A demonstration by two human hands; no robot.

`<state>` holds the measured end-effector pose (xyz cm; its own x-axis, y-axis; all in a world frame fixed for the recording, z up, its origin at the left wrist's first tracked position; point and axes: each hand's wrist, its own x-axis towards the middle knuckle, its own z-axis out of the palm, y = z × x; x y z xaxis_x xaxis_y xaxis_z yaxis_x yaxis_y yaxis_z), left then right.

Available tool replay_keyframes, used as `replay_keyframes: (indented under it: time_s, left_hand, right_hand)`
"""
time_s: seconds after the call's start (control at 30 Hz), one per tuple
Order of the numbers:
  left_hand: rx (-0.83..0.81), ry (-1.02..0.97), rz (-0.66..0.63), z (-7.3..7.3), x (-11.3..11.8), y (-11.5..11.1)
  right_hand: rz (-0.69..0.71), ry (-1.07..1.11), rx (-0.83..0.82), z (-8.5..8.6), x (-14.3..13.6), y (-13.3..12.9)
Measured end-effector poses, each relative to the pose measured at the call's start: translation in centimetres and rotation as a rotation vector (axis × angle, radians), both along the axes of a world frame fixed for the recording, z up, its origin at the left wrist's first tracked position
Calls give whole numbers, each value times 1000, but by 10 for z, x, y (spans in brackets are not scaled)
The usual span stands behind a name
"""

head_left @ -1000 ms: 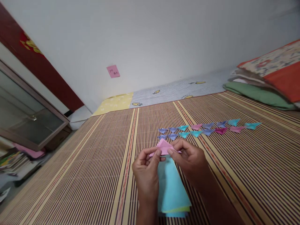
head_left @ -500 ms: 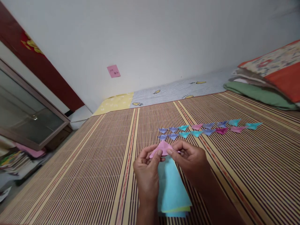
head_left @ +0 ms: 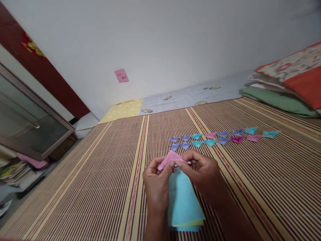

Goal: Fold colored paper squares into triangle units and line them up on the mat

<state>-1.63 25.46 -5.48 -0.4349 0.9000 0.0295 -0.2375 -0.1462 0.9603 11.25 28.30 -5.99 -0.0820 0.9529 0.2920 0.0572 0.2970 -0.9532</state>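
A piece of folded pink paper (head_left: 171,158), triangular with its point upward, is held up between my two hands. My left hand (head_left: 158,177) pinches its left side, the thumb on the lower edge. On the right side, my right hand (head_left: 203,169) grips it with thumb and fingers, the thumbs nearly meeting at the middle. Beneath the hands lies a stack of paper sheets (head_left: 185,201), light blue on top with yellow-green and blue edges showing. Beyond it, folded paper boats (head_left: 210,143) in blue, purple, pink and magenta stand in two rows.
The striped bamboo mat (head_left: 105,187) covers the bed. Folded bedding and a pillow (head_left: 304,82) lie at the right, against the wall. A pink note (head_left: 121,75) is stuck on the wall. A glass-panelled cabinet door (head_left: 27,113) and piled books (head_left: 17,174) are at the left.
The pink paper has shifted slightly left and tilted a little, and my thumbs have come closer together on its lower edge. Both hands keep their hold.
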Motion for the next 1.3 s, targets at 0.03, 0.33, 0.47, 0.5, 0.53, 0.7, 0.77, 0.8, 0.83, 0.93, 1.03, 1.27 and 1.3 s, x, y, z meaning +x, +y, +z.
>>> replay_keyframes:
  time_s: [0.03,0.33,0.47,0.5,0.53,0.7,0.77,0.8,0.83,0.93,1.03,1.27,1.3]
  left_hand:
    - [3,-23,10,-1,0,0]
    - [46,-141,10,-3,-1,2]
    - [56,-148,2,-3,0,2]
    - [54,-153,-1,-3,0,1]
    - [50,-160,-4,-2,0,1]
    - [37,-184,-29,-1,-3,1]
    - [30,-167,-38,-1,-4,1]
    - [23,-156,-41,-1,-5,1]
    - [17,-147,-38,-1,-5,1]
    - [0,-124,-36,-1,-7,1]
    - [-18,-105,-36,-1,-7,0]
    - [-22,-78,-63,1,0,-2]
    - [-21,-78,-62,1,-1,-1]
  right_hand:
    - [13,1,-10,0,0,0]
    - [11,107,-43,0,-3,-2]
    - [5,185,-49,0,-4,-1]
    - [13,218,-63,0,-4,0]
    - [27,251,-82,-1,-4,0]
    - [155,141,-165,-3,5,3]
    - [175,77,-142,-3,9,4]
    - [172,59,-122,-4,11,5]
    - [167,44,-105,-4,12,5]
    - [202,1,-89,-3,18,7]
    - [314,4,-121,-2,21,8]
    - [239,-18,-107,0,10,2]
    - [244,-22,-96,1,10,2]
